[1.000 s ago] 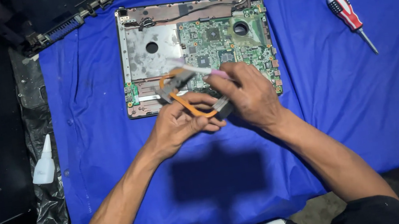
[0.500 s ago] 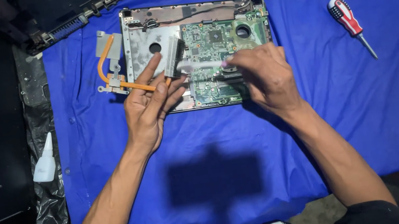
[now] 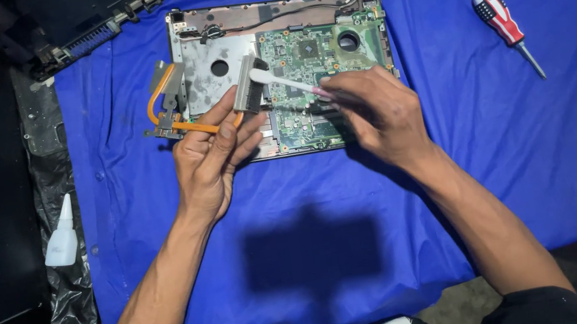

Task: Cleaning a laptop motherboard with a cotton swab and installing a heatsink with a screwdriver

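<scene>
Blue cloth [image 3: 528, 151] background; left hand [image 3: 213, 157] fingers closed on copper heatpipe [image 3: 172, 110], right hand [image 3: 375, 108] pinching white syringe [image 3: 285, 82]; heatpipe lifted slightly higher than before.

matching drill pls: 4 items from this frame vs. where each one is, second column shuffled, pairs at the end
Things:
1. heat pipe assembly
2. white brush
3. screwdriver
4. small white bottle

Places:
A. lying alone on the blue cloth, right of the open laptop base
B. held in the left hand, over the left edge of the laptop base
C. on the black plastic, off the cloth's left edge
D. held in the right hand, tip against the metal block at the heat pipe's end

Pairs: 1-B, 2-D, 3-A, 4-C
</scene>
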